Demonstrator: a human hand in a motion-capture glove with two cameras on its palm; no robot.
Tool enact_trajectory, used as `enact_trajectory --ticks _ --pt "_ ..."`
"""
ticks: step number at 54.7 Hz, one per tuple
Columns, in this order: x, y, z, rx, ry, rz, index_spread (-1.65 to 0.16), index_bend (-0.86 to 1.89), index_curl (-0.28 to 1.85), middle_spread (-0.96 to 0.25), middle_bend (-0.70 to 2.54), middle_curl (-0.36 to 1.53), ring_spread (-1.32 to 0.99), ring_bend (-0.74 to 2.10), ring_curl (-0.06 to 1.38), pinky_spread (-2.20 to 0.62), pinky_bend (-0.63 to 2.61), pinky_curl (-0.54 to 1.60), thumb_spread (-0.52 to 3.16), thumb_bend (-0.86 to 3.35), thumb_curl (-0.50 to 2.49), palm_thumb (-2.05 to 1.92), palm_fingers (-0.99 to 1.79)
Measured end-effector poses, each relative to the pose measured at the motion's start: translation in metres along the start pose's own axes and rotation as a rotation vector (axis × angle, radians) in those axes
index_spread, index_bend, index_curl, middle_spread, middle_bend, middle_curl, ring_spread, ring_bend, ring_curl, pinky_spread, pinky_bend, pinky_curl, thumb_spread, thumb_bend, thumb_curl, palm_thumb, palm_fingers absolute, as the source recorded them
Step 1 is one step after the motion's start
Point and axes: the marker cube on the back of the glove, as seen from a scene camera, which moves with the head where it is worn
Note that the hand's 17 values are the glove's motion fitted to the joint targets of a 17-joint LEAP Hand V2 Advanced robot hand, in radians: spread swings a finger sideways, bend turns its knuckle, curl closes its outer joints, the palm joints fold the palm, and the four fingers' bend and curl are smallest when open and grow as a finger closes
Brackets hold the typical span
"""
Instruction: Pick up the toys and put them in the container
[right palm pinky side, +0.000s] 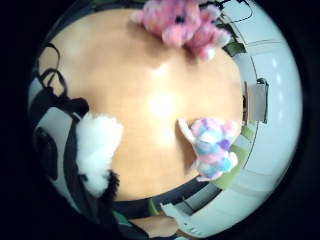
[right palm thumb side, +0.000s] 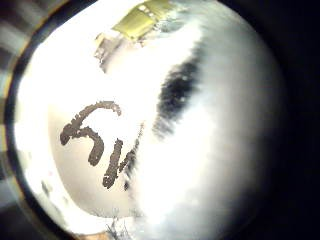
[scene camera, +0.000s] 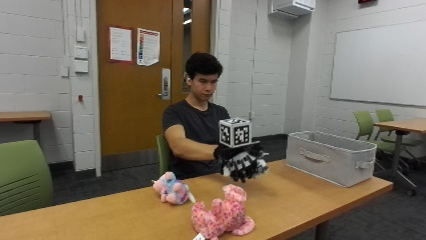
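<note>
- White plush toy (scene camera: 259, 166) with black patches is up in the air, gripped in the gloved right hand (scene camera: 241, 161), above the wooden table (scene camera: 299, 197).
- Fingers are curled around it; white and black fur fills the thumb-side palm view (right palm thumb side: 200, 150) and shows at the edge of the little-finger-side view (right palm pinky side: 97, 150).
- Hand sits in front of the person's chest, between the two toys left on the table and the container.
- Pastel pink-blue plush toy (scene camera: 172, 189) sits on the table near the person's side, upright (right palm pinky side: 212, 147).
- Pink spotted plush toy (scene camera: 223, 216) lies on the table towards the near edge, just beside the pastel one but not touching (right palm pinky side: 182, 22).
- Grey fabric container (scene camera: 331, 156) with a side handle stands on the end of the table, well apart from both table toys; can't see its inside.
- Person is seated behind the table; green chairs (scene camera: 23, 175) around, another table (scene camera: 403, 125) behind the container.
</note>
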Motion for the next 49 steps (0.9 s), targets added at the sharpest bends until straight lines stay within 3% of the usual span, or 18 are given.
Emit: enact_trajectory --ticks 20,25,30,34,39,49 --pt "-0.204 -0.021 -0.15 0.207 -0.01 -0.234 -0.44 0.28 0.73 -0.42 0.69 0.59 -0.46 0.92 0.45 -0.44 0.77 0.37 0.83 0.15 0.69 0.67 1.1" --pt "-0.259 -0.018 -0.159 0.204 -0.037 -0.307 -0.46 0.26 0.78 -0.43 0.69 0.61 -0.46 0.93 0.45 -0.45 0.78 0.37 0.81 0.14 0.72 0.67 1.1" --pt "-0.33 0.004 -0.162 0.209 -0.033 -0.521 -0.48 0.23 0.83 -0.43 0.68 0.62 -0.45 0.93 0.45 -0.44 0.79 0.37 0.79 0.13 0.75 0.67 1.09" --pt "-0.386 0.012 -0.163 0.213 -0.023 -0.45 -0.49 0.2 0.87 -0.44 0.68 0.63 -0.45 0.94 0.44 -0.44 0.79 0.36 0.79 0.12 0.77 0.68 1.09" --pt "-0.44 0.025 -0.16 0.23 0.009 -0.498 -0.5 0.18 0.92 -0.44 0.67 0.64 -0.45 0.94 0.44 -0.45 0.79 0.36 0.78 0.11 0.8 0.68 1.09" --pt "-0.444 0.003 -0.159 0.19 -0.097 -0.745 -0.53 0.16 1.0 -0.45 0.67 0.66 -0.45 0.96 0.44 -0.45 0.81 0.36 0.78 0.09 0.85 0.68 1.08"
